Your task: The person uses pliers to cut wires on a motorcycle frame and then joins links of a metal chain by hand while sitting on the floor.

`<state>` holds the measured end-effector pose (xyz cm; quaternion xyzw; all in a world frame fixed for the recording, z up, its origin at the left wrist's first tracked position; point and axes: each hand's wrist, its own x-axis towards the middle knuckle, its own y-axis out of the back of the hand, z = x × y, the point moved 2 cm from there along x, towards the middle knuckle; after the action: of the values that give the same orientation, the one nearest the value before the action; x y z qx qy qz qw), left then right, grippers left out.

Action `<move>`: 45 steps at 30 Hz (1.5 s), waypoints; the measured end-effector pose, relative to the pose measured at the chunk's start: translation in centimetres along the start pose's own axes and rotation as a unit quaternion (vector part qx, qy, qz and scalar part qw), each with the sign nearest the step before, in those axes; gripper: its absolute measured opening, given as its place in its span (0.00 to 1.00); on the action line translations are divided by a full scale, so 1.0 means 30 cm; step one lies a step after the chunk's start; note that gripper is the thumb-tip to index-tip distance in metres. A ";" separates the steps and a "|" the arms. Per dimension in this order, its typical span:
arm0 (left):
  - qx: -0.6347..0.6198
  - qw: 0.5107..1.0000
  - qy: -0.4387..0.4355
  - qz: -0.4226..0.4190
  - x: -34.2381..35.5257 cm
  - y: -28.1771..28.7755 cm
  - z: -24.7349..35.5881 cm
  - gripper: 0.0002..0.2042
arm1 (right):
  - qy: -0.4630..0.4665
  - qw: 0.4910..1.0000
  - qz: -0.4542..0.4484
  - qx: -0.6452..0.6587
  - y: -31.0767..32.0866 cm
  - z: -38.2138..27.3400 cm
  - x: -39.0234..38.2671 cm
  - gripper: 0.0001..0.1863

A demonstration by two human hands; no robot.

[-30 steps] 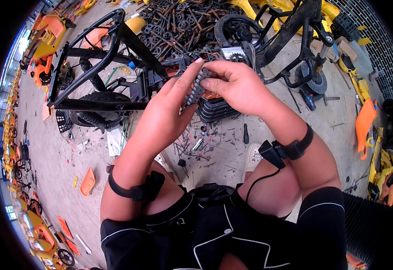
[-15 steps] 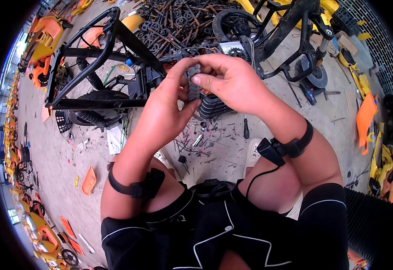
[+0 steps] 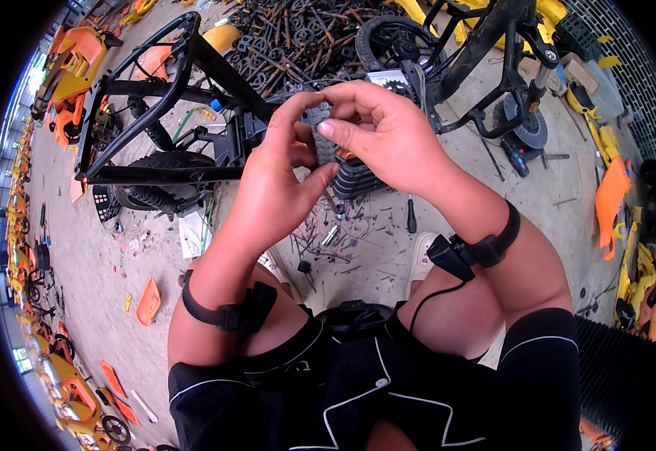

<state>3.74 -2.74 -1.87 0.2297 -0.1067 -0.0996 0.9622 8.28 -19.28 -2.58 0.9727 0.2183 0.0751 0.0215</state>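
- Both of your hands meet high in the middle of the view, over the concrete floor (image 3: 493, 218), closing on one small dark grey ribbed part (image 3: 320, 120).
- Your left hand (image 3: 279, 180) comes up from the near left; its index finger and thumb curl round the left edge of the ribbed part, with the thumb tip pressed against the part's lower face.
- Your right hand (image 3: 388, 135) reaches in from the right; its thumb and forefinger pinch the top right of the same part, the other fingers bent and bunched together behind.
- So the part sits between your two sets of fingertips, mostly hidden by them (only its ribbed upper left corner and a strip down the middle show).
- Just beyond and below your hands stands a stack of black ribbed pieces (image 3: 358, 180) on the floor, right of the black tubular frame (image 3: 162, 98).
- That frame lies far left, with a small tyre (image 3: 155, 195) at its near edge.
- A second black frame with a wheel (image 3: 388, 41) stands far right of your hands.
- Screws and small bits (image 3: 328, 240) are scattered on the floor near your knees, and a screwdriver (image 3: 411, 214) lies just right of them.
- Orange plastic panels (image 3: 612, 199) lie at the far right.
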 end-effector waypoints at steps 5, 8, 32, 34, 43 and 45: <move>-0.014 1.000 0.004 0.000 0.006 -0.007 -0.006 0.40 | -0.006 0.999 0.006 0.054 0.001 0.001 0.000 0.17; -0.044 0.999 -0.012 0.007 0.002 -0.009 -0.019 0.40 | -0.018 0.999 0.018 0.034 -0.001 0.005 0.011 0.14; -0.140 0.987 -0.040 0.073 0.003 0.046 -0.012 0.42 | -0.063 0.985 0.012 0.158 -0.025 0.008 0.001 0.20; -0.268 0.956 -0.018 0.115 0.003 0.053 -0.001 0.42 | -0.089 0.977 -0.065 0.185 -0.036 -0.001 -0.014 0.25; -0.300 0.936 -0.019 0.184 0.010 0.067 0.006 0.43 | -0.082 0.971 -0.143 0.172 -0.140 0.037 -0.048 0.17; -0.317 0.928 -0.026 0.192 0.008 0.064 0.011 0.42 | -0.115 0.977 -0.116 0.134 -0.133 -0.008 -0.050 0.16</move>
<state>4.16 -1.26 -0.67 -0.1153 -0.1370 0.0522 0.9825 5.22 -16.31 -2.85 0.9370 0.3339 -0.0703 -0.0750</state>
